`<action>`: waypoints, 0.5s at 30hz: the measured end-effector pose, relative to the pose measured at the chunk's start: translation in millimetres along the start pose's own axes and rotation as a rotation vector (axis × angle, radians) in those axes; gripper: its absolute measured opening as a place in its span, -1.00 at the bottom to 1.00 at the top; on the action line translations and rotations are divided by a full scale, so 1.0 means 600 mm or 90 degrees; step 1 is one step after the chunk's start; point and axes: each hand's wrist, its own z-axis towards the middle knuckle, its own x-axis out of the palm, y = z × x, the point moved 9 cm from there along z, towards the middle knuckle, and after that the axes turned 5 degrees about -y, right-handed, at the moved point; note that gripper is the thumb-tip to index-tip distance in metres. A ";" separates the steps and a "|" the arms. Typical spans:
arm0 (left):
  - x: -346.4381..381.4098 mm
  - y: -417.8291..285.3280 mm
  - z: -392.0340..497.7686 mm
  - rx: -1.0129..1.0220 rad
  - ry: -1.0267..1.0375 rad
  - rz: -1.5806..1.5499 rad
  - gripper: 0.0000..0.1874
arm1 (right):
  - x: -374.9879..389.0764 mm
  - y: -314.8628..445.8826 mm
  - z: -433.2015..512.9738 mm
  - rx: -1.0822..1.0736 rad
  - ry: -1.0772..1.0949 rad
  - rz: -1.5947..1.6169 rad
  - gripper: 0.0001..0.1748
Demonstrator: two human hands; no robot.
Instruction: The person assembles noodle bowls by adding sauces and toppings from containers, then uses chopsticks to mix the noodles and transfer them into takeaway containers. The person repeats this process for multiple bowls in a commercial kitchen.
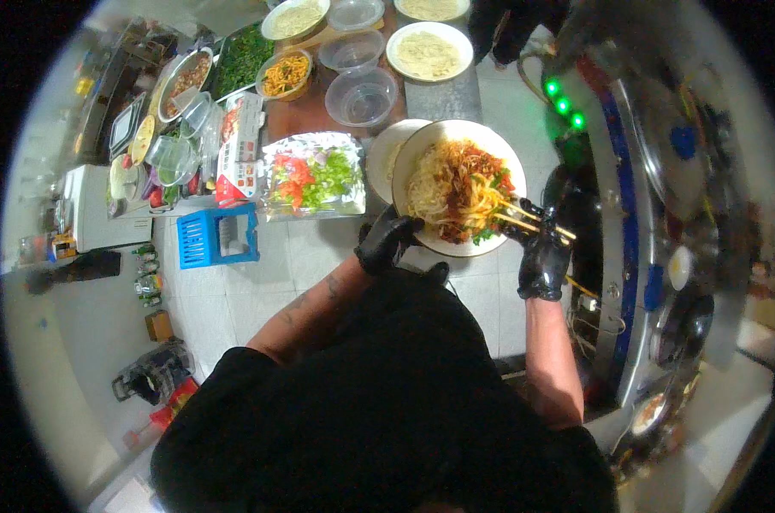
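Observation:
My left hand, in a black glove, grips the near left rim of a white bowl and holds it tilted. Noodles fill the bowl, with dark sauce, reddish topping and chopped greens over them. Also gloved in black, my right hand is closed around a pair of wooden chopsticks. Their tips are in among the yellowish noodles at the bowl's right side. Partly hidden behind the bowl, a second pale dish sits at the table edge.
Left of the bowl is a foil-lined tray of chopped tomato and lettuce. Clear plastic bowls, a tub of noodles and plates of noodles stand farther back. A blue plastic stool is on the floor; a metal stove counter runs along the right.

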 end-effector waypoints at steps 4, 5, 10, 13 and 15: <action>-0.041 -0.054 -0.002 -0.007 -0.035 0.021 -0.53 | 0.069 -0.001 -0.005 -0.046 0.058 0.041 -0.66; -0.049 -0.073 -0.004 0.010 -0.017 0.014 -0.58 | 0.088 0.000 -0.009 -0.057 0.054 0.031 -0.68; -0.097 -0.181 -0.011 0.280 0.094 0.241 -0.60 | 0.213 0.017 -0.019 -0.162 0.053 -0.122 -0.73; -0.140 -0.222 0.007 0.331 0.143 0.221 -0.57 | 0.327 0.014 -0.039 -0.253 0.186 -0.247 -0.78; -0.207 -0.192 0.042 0.037 0.029 0.007 -0.54 | 0.397 -0.002 -0.047 -0.233 0.256 -0.253 -0.84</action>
